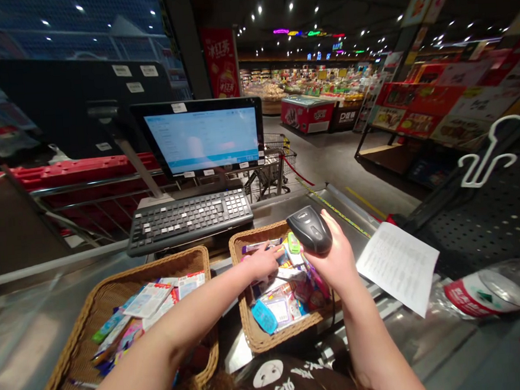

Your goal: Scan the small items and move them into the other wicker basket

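Observation:
My right hand (pixel 335 258) is wrapped round a black barcode scanner (pixel 310 230), held over the right end of a small wicker basket (pixel 258 342). My left hand (pixel 263 262) reaches into that basket, its fingers stretched out over small packaged goods; its fingertips are near a green-topped pack (pixel 294 244). Below the hand lies a blue-ended packet (pixel 264 317) with a white label. A larger wicker basket (pixel 84 317) stands to the left, partly hidden by my left forearm. It contains several colourful packets and white cards (pixel 148 299).
Behind the baskets are a keyboard (pixel 190 219) and a lit monitor (pixel 205 138). To the right, a printed paper sheet (pixel 398 266) lies beside a clear plastic bottle (pixel 484 292) with a red-and-white label. A white hook (pixel 489 158) hangs on a perforated black panel (pixel 502 219).

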Demonstrator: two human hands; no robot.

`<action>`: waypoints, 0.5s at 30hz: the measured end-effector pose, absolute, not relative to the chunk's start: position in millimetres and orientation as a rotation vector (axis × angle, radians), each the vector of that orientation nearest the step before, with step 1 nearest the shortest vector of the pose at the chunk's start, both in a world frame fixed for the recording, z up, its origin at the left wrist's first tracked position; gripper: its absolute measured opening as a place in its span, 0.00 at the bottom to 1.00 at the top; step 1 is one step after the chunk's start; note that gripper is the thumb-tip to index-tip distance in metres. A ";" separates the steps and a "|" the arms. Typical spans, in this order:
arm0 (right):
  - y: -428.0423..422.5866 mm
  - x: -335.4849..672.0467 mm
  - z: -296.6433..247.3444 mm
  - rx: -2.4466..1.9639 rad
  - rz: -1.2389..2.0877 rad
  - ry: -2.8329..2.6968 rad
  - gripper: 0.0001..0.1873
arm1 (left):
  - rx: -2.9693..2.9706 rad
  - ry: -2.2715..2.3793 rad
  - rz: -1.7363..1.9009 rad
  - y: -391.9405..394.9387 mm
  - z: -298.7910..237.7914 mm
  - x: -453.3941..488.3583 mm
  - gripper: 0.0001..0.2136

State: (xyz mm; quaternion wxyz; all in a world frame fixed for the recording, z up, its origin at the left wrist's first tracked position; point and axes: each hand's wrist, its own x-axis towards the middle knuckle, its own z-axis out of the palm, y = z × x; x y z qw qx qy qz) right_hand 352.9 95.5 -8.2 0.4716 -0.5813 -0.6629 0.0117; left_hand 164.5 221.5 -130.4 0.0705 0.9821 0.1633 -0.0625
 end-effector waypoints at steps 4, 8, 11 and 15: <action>93.4 350.9 -5.8 -1.429 0.025 -1.626 0.29 | 2.885 0.740 -0.178 231.0 -128.6 156.3 0.19; 94.0 346.8 -4.9 -1.417 0.046 -1.623 0.29 | 2.846 0.731 -0.222 230.2 -130.0 159.2 0.17; 94.8 344.4 -4.5 -1.403 0.057 -1.621 0.29 | 2.822 0.702 -0.228 223.6 -138.1 166.4 0.15; 95.4 342.6 -3.7 -1.392 0.046 -1.613 0.30 | 2.804 0.729 -0.184 217.3 -147.4 174.0 0.11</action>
